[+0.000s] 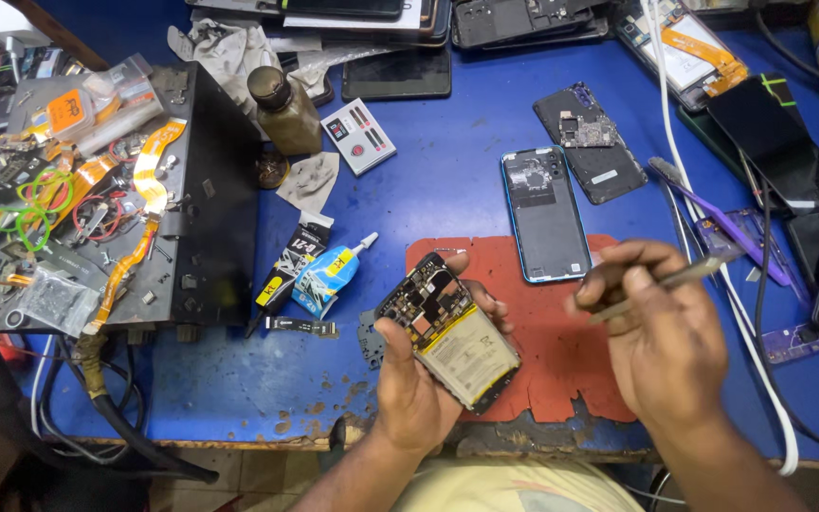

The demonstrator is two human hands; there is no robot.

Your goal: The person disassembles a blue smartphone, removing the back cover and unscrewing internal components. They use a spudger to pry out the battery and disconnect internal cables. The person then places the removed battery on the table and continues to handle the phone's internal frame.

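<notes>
Opened phone in left hand; glue tubes beside.

From my remote seat, I see the left hand holding an opened phone over the mat's near left part, the right hand with tweezers to its right, a phone shell behind, and glue tubes to the left.
</notes>
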